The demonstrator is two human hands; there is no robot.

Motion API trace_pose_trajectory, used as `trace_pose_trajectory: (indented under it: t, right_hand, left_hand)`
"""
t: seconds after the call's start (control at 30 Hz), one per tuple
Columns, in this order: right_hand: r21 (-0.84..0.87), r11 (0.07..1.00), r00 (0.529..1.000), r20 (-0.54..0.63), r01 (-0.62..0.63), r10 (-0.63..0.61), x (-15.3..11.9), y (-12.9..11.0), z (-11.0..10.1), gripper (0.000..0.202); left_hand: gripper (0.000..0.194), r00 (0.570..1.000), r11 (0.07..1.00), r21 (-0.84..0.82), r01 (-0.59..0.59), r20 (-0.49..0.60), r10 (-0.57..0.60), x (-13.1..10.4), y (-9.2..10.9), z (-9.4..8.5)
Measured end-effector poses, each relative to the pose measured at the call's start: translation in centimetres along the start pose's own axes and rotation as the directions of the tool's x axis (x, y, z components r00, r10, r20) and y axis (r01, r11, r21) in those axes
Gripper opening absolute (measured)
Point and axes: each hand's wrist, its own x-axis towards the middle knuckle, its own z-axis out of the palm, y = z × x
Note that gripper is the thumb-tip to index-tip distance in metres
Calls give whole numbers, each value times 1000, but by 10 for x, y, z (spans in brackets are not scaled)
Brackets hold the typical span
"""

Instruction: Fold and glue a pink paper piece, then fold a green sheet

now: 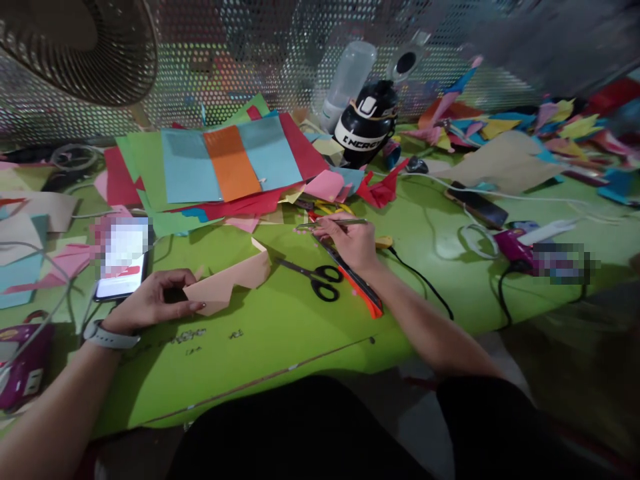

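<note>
My left hand (167, 300) pinches one end of a folded peach-coloured paper piece (225, 283) between thumb and fingers. The paper's other end, with a small upturned flap, points away to the right. My right hand (353, 243) is closed on slim metal tweezers (333, 223), whose tips point left near some tiny pink bits (301, 231). Between the hands lie scissors (315, 277) with black handles. Beneath my right hand and wrist runs a long black and orange tool (357, 283), partly covered; its kind is unclear.
Stacked coloured paper sheets (230, 160) lie at the back, with a black bottle (367, 123) beside them. A lit phone (123, 260) is near my left hand. Cables, a dark phone (477, 205), paper scraps and a fan (80, 50) surround the green tabletop (280, 340).
</note>
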Motion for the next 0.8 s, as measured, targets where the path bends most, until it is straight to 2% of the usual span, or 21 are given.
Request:
trace_pose_trajectory:
  t: [0.13, 0.27, 0.4, 0.5, 0.63, 0.7, 0.8]
  right_hand:
    - [80, 997, 998, -64, -5, 10, -1, -6, -2, 33]
    - [197, 978, 990, -112, -68, 91, 0, -14, -9, 33]
    - [385, 920, 983, -125, -77, 135, -8, -39, -3, 31]
    - [456, 878, 989, 28, -144, 148, -28, -67, 19, 25]
    - [444, 871, 961, 256, -213, 104, -56, -96, 58, 21]
    - [438, 875, 944, 324, -204, 58, -62, -105, 72, 21]
    - [423, 890, 934, 357, -170, 9, -62, -112, 84, 22]
  left_hand:
    - [25, 1000, 999, 33, -10, -18, 11, 1, 1, 3]
    - [30, 1000, 1000, -18, -10, -30, 9, 1, 2, 9]
    - [30, 999, 993, -117, -15, -32, 11, 1, 2, 16]
    - [31, 999, 991, -131, -23, -30, 19, 1, 0, 20]
    - [30, 1000, 983, -182, -30, -4, 30, 1, -3, 22]
    - [29, 999, 978, -205, -28, 20, 33, 0, -4, 23]
    - [29, 999, 977, -209, -34, 34, 42, -1, -7, 22]
